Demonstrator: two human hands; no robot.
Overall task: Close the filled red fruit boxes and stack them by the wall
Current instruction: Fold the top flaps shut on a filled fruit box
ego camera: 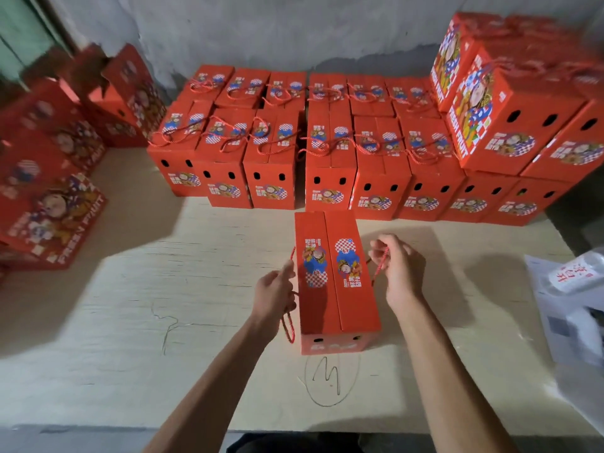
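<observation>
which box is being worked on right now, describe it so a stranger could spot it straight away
Start at the long block of red boxes lined up against the grey wall, then come forward onto the pale table. The lone red box stands there by itself, between the left hand and right hand. Unlike its neighbours, its rope handles hang at its sides, one held in each hand.

Grey wall [294, 31], pale tabletop [130, 322]
</observation>
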